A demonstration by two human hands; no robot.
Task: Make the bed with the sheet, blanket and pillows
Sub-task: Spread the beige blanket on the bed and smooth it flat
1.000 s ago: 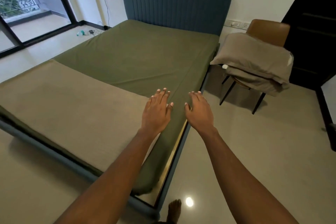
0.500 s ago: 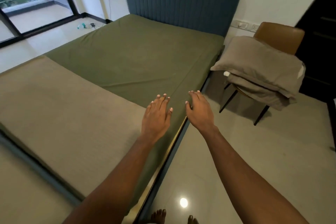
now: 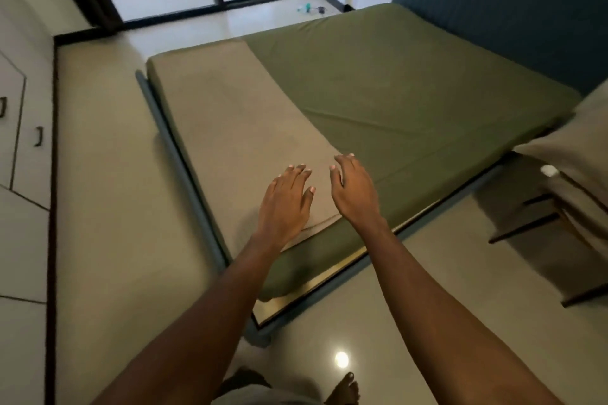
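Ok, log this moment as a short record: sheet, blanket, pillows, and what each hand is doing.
on mattress: green sheet, smooth up to the headboard
foot of bed: tan blanket, lying as a folded band across the sheet
off the bed: pillows, stacked at the right edge of view
left: left hand flat, fingers straight, over the blanket's near corner
right: right hand fingers relaxed, just beside the blanket's edge, holding nothing
to do: pillows not yet on the bed
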